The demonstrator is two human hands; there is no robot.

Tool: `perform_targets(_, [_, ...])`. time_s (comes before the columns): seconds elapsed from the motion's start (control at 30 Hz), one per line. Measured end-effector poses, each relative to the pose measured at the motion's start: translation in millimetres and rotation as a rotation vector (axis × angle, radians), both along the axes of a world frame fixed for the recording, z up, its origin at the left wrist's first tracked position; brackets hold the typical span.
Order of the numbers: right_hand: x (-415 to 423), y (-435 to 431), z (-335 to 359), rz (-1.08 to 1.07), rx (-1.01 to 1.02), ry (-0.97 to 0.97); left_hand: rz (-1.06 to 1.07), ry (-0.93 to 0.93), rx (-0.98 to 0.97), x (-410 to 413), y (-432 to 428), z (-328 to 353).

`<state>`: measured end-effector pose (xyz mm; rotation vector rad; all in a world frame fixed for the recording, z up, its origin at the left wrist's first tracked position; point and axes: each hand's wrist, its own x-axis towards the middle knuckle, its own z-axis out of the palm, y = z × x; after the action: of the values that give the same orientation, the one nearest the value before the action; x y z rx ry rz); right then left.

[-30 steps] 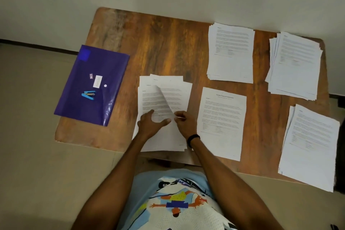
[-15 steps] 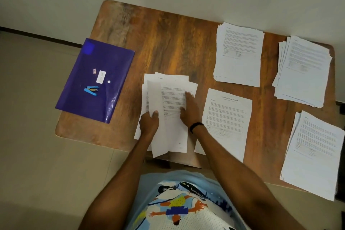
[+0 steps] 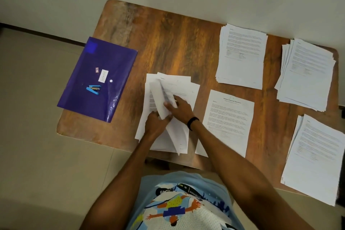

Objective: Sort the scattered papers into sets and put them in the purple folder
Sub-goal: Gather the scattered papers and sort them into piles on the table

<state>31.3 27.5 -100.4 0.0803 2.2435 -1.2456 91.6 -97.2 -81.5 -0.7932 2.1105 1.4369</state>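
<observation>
Surface point(image 3: 177, 43): one, brown wood grain, rounded corners, carrying everything.
Sorted stacks point(image 3: 242, 56): four, white printed rectangles, lying apart across the right half.
Loose pile point(image 3: 188, 87): one, unevenly fanned, sitting front and middle.
Purple folder point(image 3: 89, 99): one, glossy plastic, lying at the left edge and overhanging it.
Left hand point(image 3: 155, 124): curling around a lifted sheet point(image 3: 160, 95) of the pile.
Right hand point(image 3: 180, 107): pressing straight fingers onto the pile.
Stapler point(image 3: 93, 89): one, blue, resting on the folder.

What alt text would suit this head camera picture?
A person's left hand holds up a sheet from a loose paper pile on a wooden table, right hand resting on it. Four paper stacks lie to the right, a purple folder with a blue stapler to the left.
</observation>
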Motion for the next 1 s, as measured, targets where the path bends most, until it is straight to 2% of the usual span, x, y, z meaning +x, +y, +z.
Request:
perform_targets(0.07, [6.0,-8.9,10.4,-0.200,-0.301,-0.172,-0.006,-0.001,0.073,0.3,3.6,2.5])
perform_targets(0.13, [4.3,-9.1,16.3,-0.277,-0.411,-0.230,-0.048,0.054,0.061,-0.9,9.1,5.3])
perform_targets(0.2, [0.2,-3.5,18.3,-0.272,-0.482,-0.283,-0.001,0.122,0.091,0.6,10.2,2.0])
perform_targets(0.3, [-7.8,4.3,14.2,-0.172,-0.633,-0.569,-0.010,0.083,0.105,2.2,8.7,3.3])
perform_targets(0.4, [-13.3,10.9,11.9,-0.116,-0.684,-0.724,0.085,0.032,0.178,5.5,5.5,5.0])
perform_targets(0.43, [-15.0,10.1,13.1,-0.093,-0.650,-0.727,0.135,0.022,0.151,7.6,3.7,5.0])
perform_targets(0.5, [-18.9,8.0,13.5,-0.023,-0.375,-0.531,0.236,0.010,0.080,15.4,-1.9,1.4])
perform_targets(0.57, [-29.1,13.2,-0.1,0.136,0.166,-0.164,0.295,0.029,0.070,21.8,-6.5,-2.2])
perform_targets(0.6, [-31.9,19.3,-6.4,0.190,0.412,-0.029,0.290,0.031,0.072,23.3,-8.1,-3.1])
perform_targets(0.63, [-33.0,27.4,-11.6,0.191,0.556,0.033,0.279,0.029,0.071,24.5,-9.6,-4.2])
perform_targets(0.7, [-33.0,44.7,-21.1,0.170,0.646,0.050,0.248,0.017,0.069,25.7,-11.5,-7.0])
perform_targets(0.8, [-30.0,55.1,-25.9,0.238,0.657,0.064,0.232,-0.003,0.073,24.4,-11.8,-7.9])
perform_targets(0.97, [-23.0,40.2,-26.4,0.367,0.798,0.262,0.227,0.012,0.103,23.4,-11.3,-3.7])
perform_targets(1.0, [-18.8,34.6,-26.1,0.350,0.775,0.296,0.217,0.012,0.123,22.9,-11.1,-4.9])
